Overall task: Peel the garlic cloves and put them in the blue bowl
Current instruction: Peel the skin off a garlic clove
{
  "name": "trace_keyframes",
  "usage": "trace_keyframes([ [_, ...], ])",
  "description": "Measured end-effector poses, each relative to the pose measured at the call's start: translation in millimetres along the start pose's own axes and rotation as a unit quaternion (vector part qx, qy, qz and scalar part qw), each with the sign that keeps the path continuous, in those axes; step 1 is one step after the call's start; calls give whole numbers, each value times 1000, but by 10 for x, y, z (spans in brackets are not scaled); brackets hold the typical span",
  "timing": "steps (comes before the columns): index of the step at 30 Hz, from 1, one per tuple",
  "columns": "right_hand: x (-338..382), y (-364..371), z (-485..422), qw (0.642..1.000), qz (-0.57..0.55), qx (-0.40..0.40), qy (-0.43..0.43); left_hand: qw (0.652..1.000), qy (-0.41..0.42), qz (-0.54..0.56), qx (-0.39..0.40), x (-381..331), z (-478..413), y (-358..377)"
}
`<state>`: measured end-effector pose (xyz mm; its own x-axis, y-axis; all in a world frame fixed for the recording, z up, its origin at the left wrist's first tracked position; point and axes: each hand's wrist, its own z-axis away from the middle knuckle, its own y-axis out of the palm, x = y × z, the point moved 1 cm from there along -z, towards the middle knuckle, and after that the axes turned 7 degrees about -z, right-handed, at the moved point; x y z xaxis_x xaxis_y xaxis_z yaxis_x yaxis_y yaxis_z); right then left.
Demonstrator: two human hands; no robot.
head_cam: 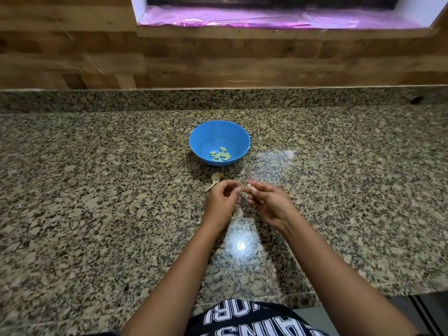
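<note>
A blue bowl stands on the granite counter and holds several peeled garlic cloves. Just in front of it, above the counter, my right hand pinches a small pale garlic clove at its fingertips. My left hand is close beside it, fingers curled with the fingertips near the clove; whether they hold a bit of skin is too blurred to tell. A dry garlic stem with skin lies on the counter between the bowl and my left hand.
The speckled granite counter runs wide to both sides, with a raised granite ledge and a wood-pattern wall behind. A window sill with pink plastic film is above. The counter's front edge is near my body.
</note>
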<state>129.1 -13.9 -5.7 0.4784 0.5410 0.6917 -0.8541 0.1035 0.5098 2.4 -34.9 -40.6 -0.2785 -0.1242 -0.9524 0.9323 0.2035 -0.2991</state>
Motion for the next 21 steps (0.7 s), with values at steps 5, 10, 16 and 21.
trace_keyframes([
  [5,-32,34,14,994,86,25,-55,997,-50,58,-1,-52,-58,-9],
  [10,-35,25,12,963,237,25,-125,993,-80,87,21,-43,-56,-11],
  [16,-56,19,0,966,216,34,-141,980,-120,147,57,-140,-61,-26],
  [21,-47,-30,-14,986,136,45,-84,981,-114,133,80,-106,-70,-33],
])
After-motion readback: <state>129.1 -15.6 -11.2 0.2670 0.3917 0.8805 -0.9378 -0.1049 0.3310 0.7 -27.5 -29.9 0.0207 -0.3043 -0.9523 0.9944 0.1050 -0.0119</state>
